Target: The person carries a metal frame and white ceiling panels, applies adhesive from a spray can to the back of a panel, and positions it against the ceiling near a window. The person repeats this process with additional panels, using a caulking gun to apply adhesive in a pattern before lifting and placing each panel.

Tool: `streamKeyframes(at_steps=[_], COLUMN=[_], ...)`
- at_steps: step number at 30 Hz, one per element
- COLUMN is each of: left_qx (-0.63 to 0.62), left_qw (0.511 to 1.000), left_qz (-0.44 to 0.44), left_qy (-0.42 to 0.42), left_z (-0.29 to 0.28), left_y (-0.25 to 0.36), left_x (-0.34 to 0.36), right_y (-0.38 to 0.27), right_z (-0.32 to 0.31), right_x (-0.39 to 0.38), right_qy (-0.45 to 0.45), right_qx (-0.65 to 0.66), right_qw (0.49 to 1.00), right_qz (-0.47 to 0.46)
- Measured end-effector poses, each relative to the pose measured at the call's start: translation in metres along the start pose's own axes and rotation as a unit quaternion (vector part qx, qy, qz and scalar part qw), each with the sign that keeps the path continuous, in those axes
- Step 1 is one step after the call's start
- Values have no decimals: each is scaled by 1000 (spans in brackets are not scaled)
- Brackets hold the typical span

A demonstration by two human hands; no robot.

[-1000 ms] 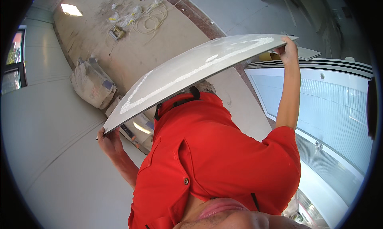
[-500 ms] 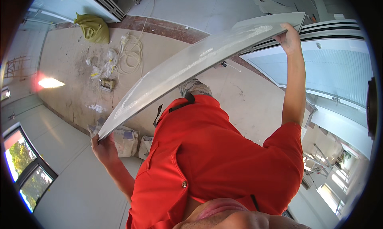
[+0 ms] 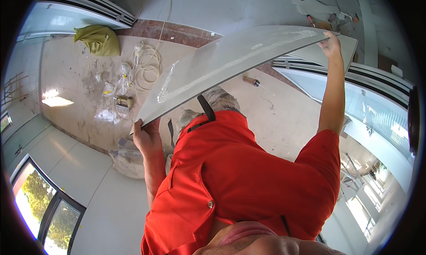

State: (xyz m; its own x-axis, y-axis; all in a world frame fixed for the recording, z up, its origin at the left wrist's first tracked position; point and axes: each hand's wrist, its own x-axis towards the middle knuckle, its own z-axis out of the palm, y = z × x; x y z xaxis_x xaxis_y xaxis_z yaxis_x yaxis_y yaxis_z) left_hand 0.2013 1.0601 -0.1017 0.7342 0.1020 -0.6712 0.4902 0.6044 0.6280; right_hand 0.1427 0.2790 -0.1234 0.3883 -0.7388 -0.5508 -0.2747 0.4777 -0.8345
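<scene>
Grey panel carried flat, two-handed

Grey-white panel (image 3: 235, 61), long and thin, held raised and tilted across the frame, likely so each end rests on one hand. Left hand (image 3: 147, 137) clamped on the near-left corner; right hand (image 3: 331, 41) closed on the far-right edge, arm stretched. White smears of paste on its face. Red shirt (image 3: 248, 179) below. Olive-green sack (image 3: 98, 39) far left; coiled pale cable (image 3: 148, 64) beside it; clear bags (image 3: 113, 88) on dusty floor; whitish sack (image 3: 128, 161) near left
</scene>
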Motion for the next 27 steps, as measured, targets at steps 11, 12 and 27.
streamKeyframes(at_steps=[11,12,27], left_qx=[13,14,2], left_qw=[999,999,984], left_qz=[-30,-36,-163], left_qy=[9,6,-68], left_z=[41,43,37], left_y=[13,15,61], left_x=[84,91,159], right_y=[15,20,194], right_z=[83,80,376], right_x=[64,71,-292], right_qy=[47,44,-11], right_qx=[-14,-18,35], right_qw=[998,999,999], right_qz=[26,22,18])
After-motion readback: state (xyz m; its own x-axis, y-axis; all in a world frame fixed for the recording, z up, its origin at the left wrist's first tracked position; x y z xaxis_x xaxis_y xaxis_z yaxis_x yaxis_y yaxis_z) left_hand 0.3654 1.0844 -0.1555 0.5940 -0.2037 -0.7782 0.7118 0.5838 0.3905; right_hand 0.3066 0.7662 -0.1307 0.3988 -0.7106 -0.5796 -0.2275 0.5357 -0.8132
